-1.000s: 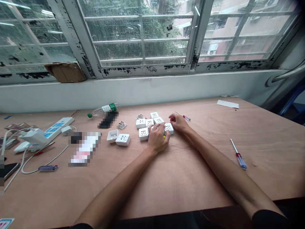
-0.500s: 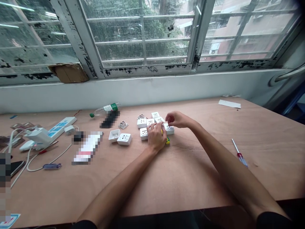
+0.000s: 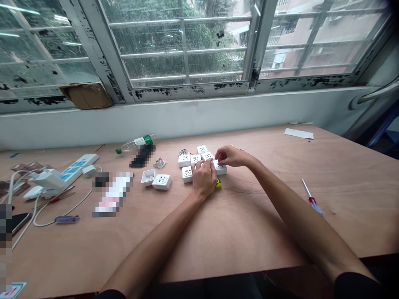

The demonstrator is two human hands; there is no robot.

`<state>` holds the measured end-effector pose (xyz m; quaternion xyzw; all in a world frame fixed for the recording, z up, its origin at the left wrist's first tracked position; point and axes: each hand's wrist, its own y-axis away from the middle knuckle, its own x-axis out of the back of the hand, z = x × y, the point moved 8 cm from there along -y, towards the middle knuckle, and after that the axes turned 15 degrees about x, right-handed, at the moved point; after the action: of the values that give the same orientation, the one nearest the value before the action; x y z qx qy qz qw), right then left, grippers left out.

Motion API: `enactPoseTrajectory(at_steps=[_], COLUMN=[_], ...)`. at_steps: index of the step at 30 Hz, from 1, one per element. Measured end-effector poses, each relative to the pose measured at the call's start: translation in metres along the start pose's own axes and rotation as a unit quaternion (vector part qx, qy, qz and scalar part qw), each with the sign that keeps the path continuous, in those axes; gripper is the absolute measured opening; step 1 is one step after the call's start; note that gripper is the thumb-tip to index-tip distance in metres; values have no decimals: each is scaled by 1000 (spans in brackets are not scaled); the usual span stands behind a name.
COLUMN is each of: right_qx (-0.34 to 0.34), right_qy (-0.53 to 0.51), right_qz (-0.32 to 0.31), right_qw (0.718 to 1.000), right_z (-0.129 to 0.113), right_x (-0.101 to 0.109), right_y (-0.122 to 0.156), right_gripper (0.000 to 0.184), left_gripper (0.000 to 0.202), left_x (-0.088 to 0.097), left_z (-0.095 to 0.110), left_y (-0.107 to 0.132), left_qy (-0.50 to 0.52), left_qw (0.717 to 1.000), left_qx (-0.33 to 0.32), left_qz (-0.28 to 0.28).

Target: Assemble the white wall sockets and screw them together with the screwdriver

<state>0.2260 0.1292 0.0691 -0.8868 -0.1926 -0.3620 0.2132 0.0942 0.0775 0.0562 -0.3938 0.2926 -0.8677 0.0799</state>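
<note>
My left hand lies curled over the cluster of white square wall sockets, its fingers on their faces. Poking out beside it is a small yellow-and-green screwdriver handle, which seems held in that hand. My right hand reaches in from the right, fingertips pinched together just above a white socket. I cannot tell whether those fingertips hold anything. Left of the cluster, an open white socket box sits beside a socket panel.
The plywood table holds a blue-and-white power strip, a plastic bottle, and a red-handled screwdriver at the right. Tangled white cables lie at the left. A windowsill and barred window run along the back.
My right hand's fingertips have moved left and pinched together above the sockets. The yellow-and-green handle now shows more clearly by my left hand, and the small screwdriver near my right hand is hidden.
</note>
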Motion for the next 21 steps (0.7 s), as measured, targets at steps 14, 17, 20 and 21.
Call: enactPoseTrajectory(at_steps=[14, 17, 20, 21], right_qx=[-10, -6, -8, -8], right_qy=[66, 84, 87, 87], right_qz=[12, 11, 5, 3], right_qw=[998, 996, 996, 996], right_z=[-5, -6, -6, -7], right_x=[2, 1, 0, -1], right_y=[2, 1, 0, 0], right_gripper=[20, 21, 21, 21], left_gripper=[25, 25, 24, 24], left_x=[-2, -1, 0, 1], left_z=[0, -1, -1, -1], left_y=[0, 0, 0, 0], left_qy=[-4, 1, 6, 8], left_qw=[1000, 1000, 1000, 1000], left_qx=[2, 3, 6, 6], left_qz=[-10, -4, 0, 2])
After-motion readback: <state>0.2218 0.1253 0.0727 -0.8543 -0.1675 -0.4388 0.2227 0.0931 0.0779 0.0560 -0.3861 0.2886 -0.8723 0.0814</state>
